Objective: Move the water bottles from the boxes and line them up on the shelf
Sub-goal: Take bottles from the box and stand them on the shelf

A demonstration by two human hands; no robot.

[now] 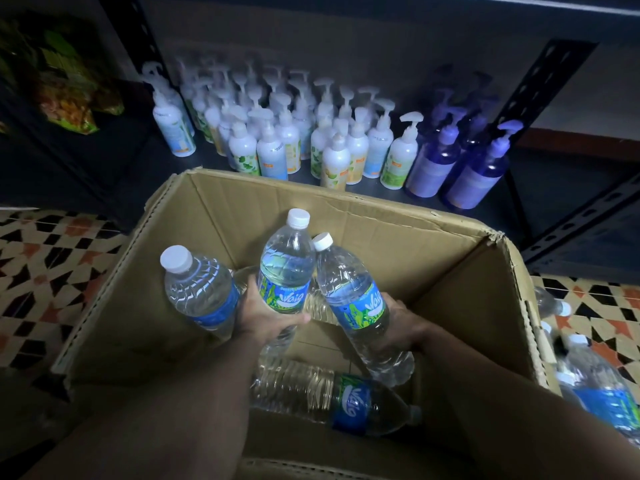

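An open cardboard box [398, 216] stands on the floor in front of the shelf. Both my hands are inside it. My left hand [266, 318] grips two clear water bottles with white caps: one leaning left [199, 289] and one upright in the middle [285, 268]. My right hand [401, 323] is closed around a third bottle [353, 299] that tilts left, its cap touching the middle bottle. Another water bottle [329, 396] lies on its side on the box floor, and more show behind the held ones.
The dark low shelf [145, 161] holds several white pump bottles [277, 147] and purple pump bottles [474, 174]. Black metal uprights [540, 98] frame it. Snack bags [59, 84] lie at the far left. More water bottles [602, 386] stand at the right on the patterned tile floor [41, 265].
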